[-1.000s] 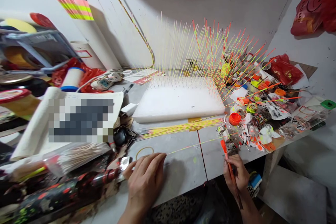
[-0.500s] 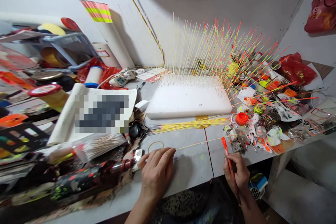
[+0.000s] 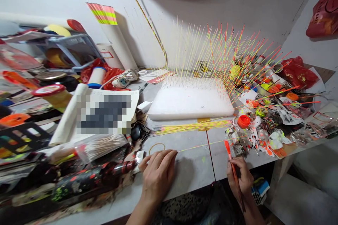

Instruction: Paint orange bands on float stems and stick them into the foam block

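Observation:
My left hand [image 3: 158, 174] is closed at the front of the table, its fingertips pinching a thin yellow-green stick [image 3: 202, 145]. The stick runs to the right, nearly level above the tabletop. My right hand [image 3: 241, 175] grips a paintbrush [image 3: 234, 175] whose tip is coated in orange paint. That tip is close to the stick near its right part; whether they touch I cannot tell. Just left of my left hand lies a paint-spattered dark cylindrical tool [image 3: 87, 179] with a metal end. Behind my hands lies a bundle of similar yellow sticks [image 3: 192, 126].
A white foam block [image 3: 190, 102] stands behind the bundle, with many painted sticks upright and leaning in it. An orange paint jar [image 3: 243, 121] sits among paint-stained clutter at right. Cotton swabs [image 3: 105, 146], a pixelated sheet [image 3: 71, 123] and several containers crowd the left.
The whole view has shifted slightly, moving most things a little down and right. Both hands keep their grips, and the brush tip stays by the stick.

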`<state>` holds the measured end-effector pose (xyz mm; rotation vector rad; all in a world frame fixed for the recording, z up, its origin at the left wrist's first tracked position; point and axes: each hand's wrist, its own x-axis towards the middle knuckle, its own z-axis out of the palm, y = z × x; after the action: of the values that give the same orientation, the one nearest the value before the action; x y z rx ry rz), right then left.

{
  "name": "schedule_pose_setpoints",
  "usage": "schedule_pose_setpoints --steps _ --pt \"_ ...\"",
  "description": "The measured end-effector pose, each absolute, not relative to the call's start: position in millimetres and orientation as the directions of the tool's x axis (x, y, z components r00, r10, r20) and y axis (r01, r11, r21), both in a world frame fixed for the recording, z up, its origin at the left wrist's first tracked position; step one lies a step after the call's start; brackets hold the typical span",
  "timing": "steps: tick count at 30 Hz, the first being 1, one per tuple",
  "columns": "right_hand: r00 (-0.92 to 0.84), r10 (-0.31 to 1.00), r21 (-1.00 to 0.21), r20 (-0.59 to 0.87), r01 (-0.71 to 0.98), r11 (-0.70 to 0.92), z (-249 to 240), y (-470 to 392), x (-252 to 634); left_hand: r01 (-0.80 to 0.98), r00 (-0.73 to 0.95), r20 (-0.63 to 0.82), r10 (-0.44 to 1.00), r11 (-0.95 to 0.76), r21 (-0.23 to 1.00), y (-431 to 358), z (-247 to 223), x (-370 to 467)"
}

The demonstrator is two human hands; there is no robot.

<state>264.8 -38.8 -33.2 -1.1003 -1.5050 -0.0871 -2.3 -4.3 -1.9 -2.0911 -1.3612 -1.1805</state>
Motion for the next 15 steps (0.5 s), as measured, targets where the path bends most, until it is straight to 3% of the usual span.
schedule_pose_setpoints --steps 7,15 --pt "0.095 0.544 -0.479 0.834 0.613 0.628 -22.9 -41.2 247.7 0.871 0.16 0.806 0.57 -0.466 0.156 -4.4 -4.4 -2.3" --pt "0.079 0.559 -0.474 0.825 0.636 0.609 -23.0 -35.4 239.8 0.872 0.159 0.806 0.57 -0.465 0.157 -5.9 -1.9 -0.8"
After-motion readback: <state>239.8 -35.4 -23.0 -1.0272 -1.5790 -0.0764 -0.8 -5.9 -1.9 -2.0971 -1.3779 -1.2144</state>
